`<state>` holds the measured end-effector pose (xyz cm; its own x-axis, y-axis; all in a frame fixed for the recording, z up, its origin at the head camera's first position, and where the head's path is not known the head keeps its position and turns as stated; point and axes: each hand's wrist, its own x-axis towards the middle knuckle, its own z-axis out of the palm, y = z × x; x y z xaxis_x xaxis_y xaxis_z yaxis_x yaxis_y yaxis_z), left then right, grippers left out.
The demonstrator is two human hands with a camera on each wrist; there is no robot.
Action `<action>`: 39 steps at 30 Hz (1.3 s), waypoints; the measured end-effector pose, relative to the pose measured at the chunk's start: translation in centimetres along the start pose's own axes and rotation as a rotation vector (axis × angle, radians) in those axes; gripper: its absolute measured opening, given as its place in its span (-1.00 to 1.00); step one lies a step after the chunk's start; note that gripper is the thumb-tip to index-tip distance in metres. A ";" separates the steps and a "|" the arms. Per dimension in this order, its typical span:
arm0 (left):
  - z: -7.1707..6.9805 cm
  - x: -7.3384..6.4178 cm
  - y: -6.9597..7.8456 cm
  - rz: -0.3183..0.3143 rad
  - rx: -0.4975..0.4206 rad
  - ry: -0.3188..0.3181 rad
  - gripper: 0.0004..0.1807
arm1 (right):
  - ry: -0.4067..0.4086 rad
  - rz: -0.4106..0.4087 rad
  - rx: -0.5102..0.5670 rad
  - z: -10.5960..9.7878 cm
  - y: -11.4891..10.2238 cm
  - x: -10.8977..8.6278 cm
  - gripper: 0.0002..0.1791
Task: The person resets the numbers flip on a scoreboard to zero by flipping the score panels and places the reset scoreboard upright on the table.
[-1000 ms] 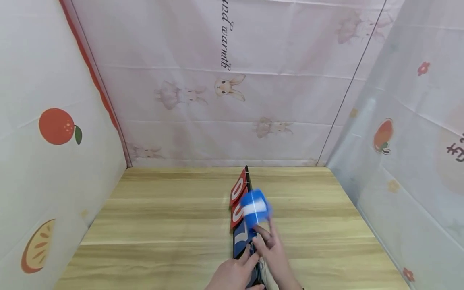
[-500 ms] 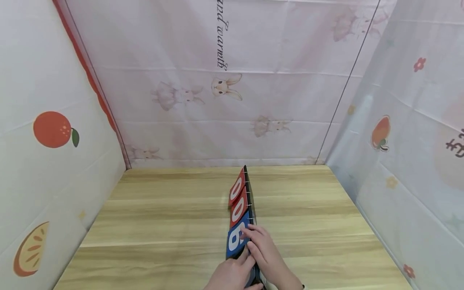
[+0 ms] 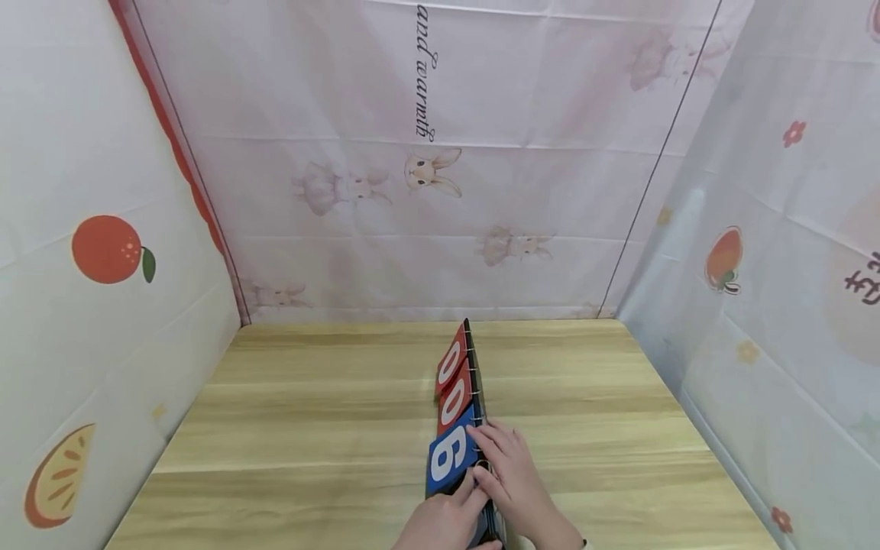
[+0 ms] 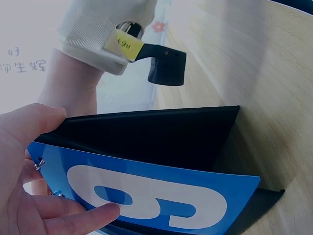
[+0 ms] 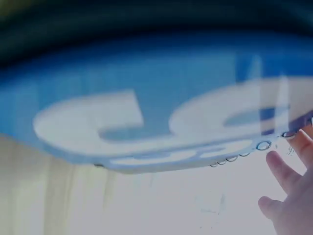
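A tabletop flip scoreboard with a black folding stand (image 4: 161, 134) stands end-on in front of me. Two red cards (image 3: 454, 402) on its far part each show a white 0. Nearer hangs a blue card (image 3: 447, 457) with a white figure that reads as 6 or 9. My left hand (image 3: 443, 519) grips the scoreboard's near top edge, thumb on the black panel and a finger across the blue card. On the right side, my right hand (image 3: 520, 477) rests its fingertips along the ringed top edge. In the right wrist view its fingers are spread beside the metal rings (image 5: 264, 145).
The scoreboard stands on a wood-grain table (image 3: 330, 428). Printed cloth walls (image 3: 440, 267) close in the back and both sides. A wrist camera (image 4: 167, 66) on the right sleeve hangs close to the scoreboard's stand.
A blue card in motion by the right hand has come down on the left side, where the 6 or 9 now shows. The right fingertips have drawn back to the ringed edge; the left hand stays.
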<state>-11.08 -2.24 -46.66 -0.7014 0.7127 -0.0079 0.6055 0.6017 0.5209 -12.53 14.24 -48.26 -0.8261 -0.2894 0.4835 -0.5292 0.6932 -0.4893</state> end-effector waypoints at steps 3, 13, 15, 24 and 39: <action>0.0 -0.1 0.1 0.002 -0.018 -0.003 -0.32 | -0.049 -0.013 -0.022 -0.2 0.1 0.3 -0.54; 0.7 -0.5 -0.1 0.055 -0.023 0.039 -0.48 | -0.067 0.337 0.440 1.1 0.1 -1.3 -0.46; 1.0 -0.6 -0.1 0.069 -0.020 0.064 -0.51 | -0.042 0.541 0.591 1.7 0.3 -2.0 -0.37; -0.2 -0.5 -0.3 -0.009 0.037 -0.002 -0.30 | -0.157 1.042 0.792 3.6 1.6 -1.2 0.23; -0.2 -0.6 -0.2 -0.013 0.043 -0.009 -0.27 | -0.176 0.993 0.812 3.8 1.6 -1.5 0.11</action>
<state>-10.81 -2.85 -46.57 -0.7058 0.7080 -0.0221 0.6124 0.6255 0.4834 -12.92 13.32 -52.51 -0.9122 -0.0100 -0.4097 0.4076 0.0818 -0.9095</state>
